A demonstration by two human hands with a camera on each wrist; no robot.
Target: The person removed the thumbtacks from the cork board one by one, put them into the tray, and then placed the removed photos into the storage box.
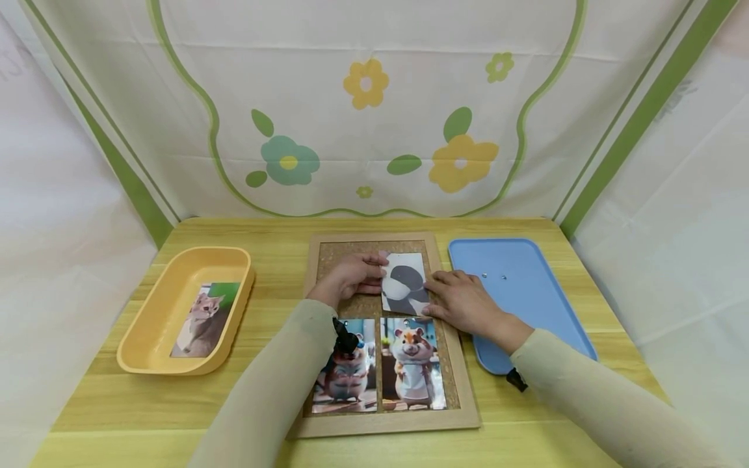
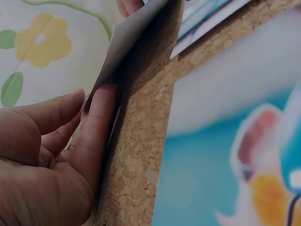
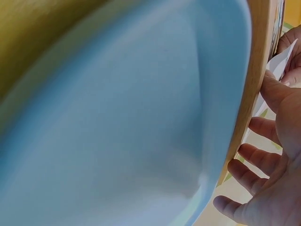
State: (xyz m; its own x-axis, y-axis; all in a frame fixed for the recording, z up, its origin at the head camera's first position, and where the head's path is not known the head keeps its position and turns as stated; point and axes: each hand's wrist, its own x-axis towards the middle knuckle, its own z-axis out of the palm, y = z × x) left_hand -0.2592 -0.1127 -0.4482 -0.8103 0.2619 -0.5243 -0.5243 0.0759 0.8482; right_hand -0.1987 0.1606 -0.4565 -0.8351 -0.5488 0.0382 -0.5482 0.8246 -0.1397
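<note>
A photo card with a black-and-white picture [image 1: 405,286] is over the upper right of a wood-framed cork board [image 1: 351,247]. My left hand [image 1: 358,274] pinches its left edge; in the left wrist view one finger [image 2: 99,113] goes behind the tilted card. On the card's other side, my right hand [image 1: 465,302] touches the right edge with fingers spread, over the board's frame. Below it, two hamster photos lie side by side: a left one [image 1: 351,383], partly hidden by my left wrist, and a right one [image 1: 412,374] in a white apron.
A yellow bin [image 1: 149,312] at the left holds a cat photo [image 1: 205,322]. Right of the board lies a blue tray [image 1: 535,312], with two small shiny pins [image 1: 494,277] near its left side. A flowered cloth [image 1: 363,143] hangs behind the wooden table [image 1: 281,247].
</note>
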